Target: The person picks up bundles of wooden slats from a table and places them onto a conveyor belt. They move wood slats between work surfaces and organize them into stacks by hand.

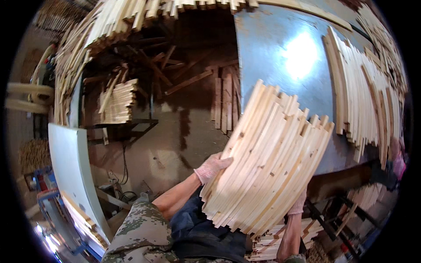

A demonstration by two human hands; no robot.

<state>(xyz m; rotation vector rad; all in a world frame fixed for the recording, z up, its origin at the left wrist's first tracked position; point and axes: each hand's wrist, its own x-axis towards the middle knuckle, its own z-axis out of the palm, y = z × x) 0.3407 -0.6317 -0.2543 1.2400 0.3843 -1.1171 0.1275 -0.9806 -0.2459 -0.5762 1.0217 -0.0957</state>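
Note:
A wide bundle of pale wooden strips [267, 162] is held up in front of me, the strips side by side with uneven ends and a few dark knots. My left hand [213, 167], in a pinkish knit glove, grips the bundle's left side, thumb on top. On the opposite side my right hand [298, 204], gloved the same way, presses against the edge; its fingers are mostly hidden behind the wood. The bundle's far end overlaps a shiny blue-grey tabletop [280, 57]; whether it touches the surface I cannot tell.
More strips [364, 87] lie in rows on the tabletop's right. Another stack [120, 103] sits on a low stand at left. A white panel [70, 171] stands nearer, above the brown floor [175, 136]. Loose strips [280, 243] lie below the bundle. Part of another person [398, 158] shows far right.

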